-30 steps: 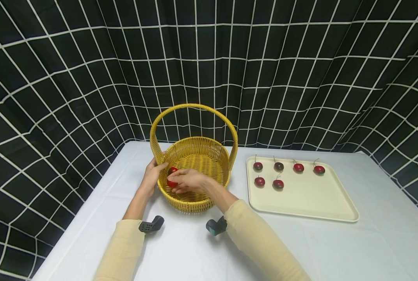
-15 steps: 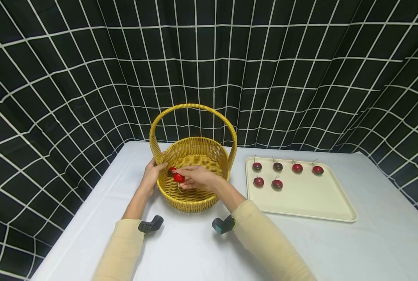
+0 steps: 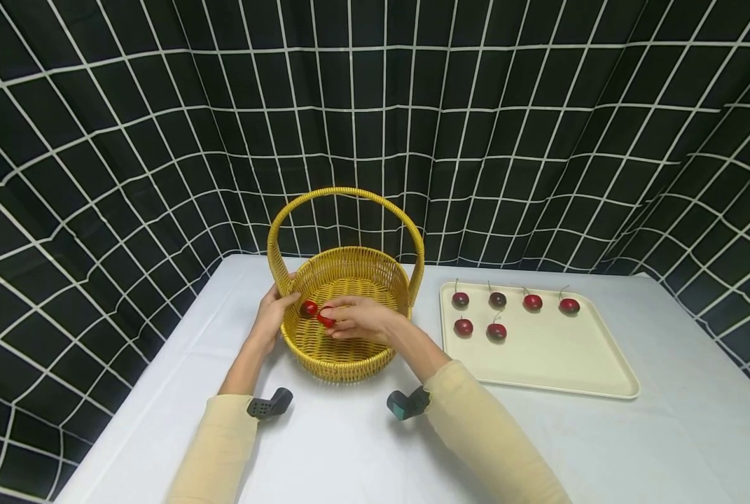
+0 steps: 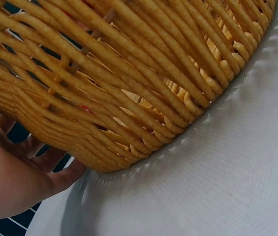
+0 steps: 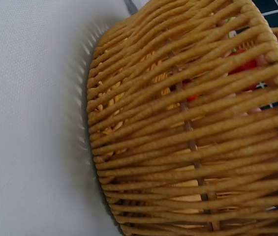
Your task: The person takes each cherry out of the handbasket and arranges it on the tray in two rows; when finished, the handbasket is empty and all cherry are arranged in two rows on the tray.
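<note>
In the head view, a yellow woven basket [image 3: 343, 367] with a tall arched handle stands on the table. My left hand [image 3: 269, 318] grips its left rim, thumb over the edge; the left wrist view has the fingers [image 4: 67, 174] against the outer wall. Inside the basket my right hand [image 3: 365, 318] pinches a bright red cherry [image 3: 325, 318] between thumb and fingers, partly covering it. Another cherry [image 3: 309, 309] lies just left of it, by the inner left wall. Through the weave, the right wrist view gives glimpses of a red cherry [image 5: 244, 64]; the right hand is mostly hidden there.
To the right of the basket lies a cream tray [image 3: 564, 357]. Several dark red cherries with stems, such as one cherry [image 3: 496, 332], sit in two rows on its left and back part. A black curtain [image 3: 375, 126] with white grid lines hangs behind the white table [image 3: 343, 448].
My right hand has moved rightward inside the basket with the pinched cherry, and the other cherry is now more exposed. The left hand stays at the rim.
</note>
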A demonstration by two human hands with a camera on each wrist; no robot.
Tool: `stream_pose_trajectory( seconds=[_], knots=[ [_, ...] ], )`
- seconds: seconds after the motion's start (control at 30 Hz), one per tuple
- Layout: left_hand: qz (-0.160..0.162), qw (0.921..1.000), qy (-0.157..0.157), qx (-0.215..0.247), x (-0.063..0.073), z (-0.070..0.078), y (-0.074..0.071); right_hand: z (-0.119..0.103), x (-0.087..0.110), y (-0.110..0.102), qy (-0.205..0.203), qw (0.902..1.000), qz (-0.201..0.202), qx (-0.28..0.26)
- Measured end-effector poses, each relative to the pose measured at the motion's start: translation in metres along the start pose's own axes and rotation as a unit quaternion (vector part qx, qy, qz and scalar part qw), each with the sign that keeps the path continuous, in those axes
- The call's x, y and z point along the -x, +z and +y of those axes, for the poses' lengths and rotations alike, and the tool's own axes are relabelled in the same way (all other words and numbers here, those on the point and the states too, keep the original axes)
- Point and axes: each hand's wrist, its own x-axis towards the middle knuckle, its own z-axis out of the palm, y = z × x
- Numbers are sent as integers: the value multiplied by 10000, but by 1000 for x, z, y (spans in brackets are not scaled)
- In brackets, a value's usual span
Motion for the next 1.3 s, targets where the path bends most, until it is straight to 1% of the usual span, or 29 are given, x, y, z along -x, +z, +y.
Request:
stream_pose_trajectory(
  seconds=[0.1, 0.3, 0.53, 0.67, 0.77, 0.9, 0.97, 1.07, 1.2, 1.3],
  knots=[
    [8, 10000, -13, 7, 0, 1, 1, -2, 4, -3, 10, 10000, 46, 56],
    [54, 9999, -25, -119, 0, 0, 0, -3, 11, -8, 1, 9999, 75, -155],
    [42, 9999, -58, -78, 2, 1, 0, -7, 20, -11, -282, 9996, -5, 46],
    [2, 10000, -50, -56, 4, 3, 0, -8, 24, -13, -319, 9995, 82, 0],
    [-9, 10000, -43, -56, 4, 3, 0, -9, 27, -15, -362, 9991, 188, 122],
    [19, 10000, -62, -64, 4, 3, 1, -10, 31, -17, -475, 9984, 138, 278],
    [23, 9999, -77, -78, 4, 3, 0, -10, 33, -18, -528, 9983, 61, 243],
    [6, 9999, -118, -32, 5, 6, 1, -11, 37, -19, -589, 9981, -2, 187],
    [-72, 9999, -152, 34, 11, 17, 3, -11, 41, -23, -642, 9977, -7, 209],
    [-107, 9998, -142, -22, 16, 23, 5, -10, 45, -26, -693, 9974, 23, 213]
  ],
)
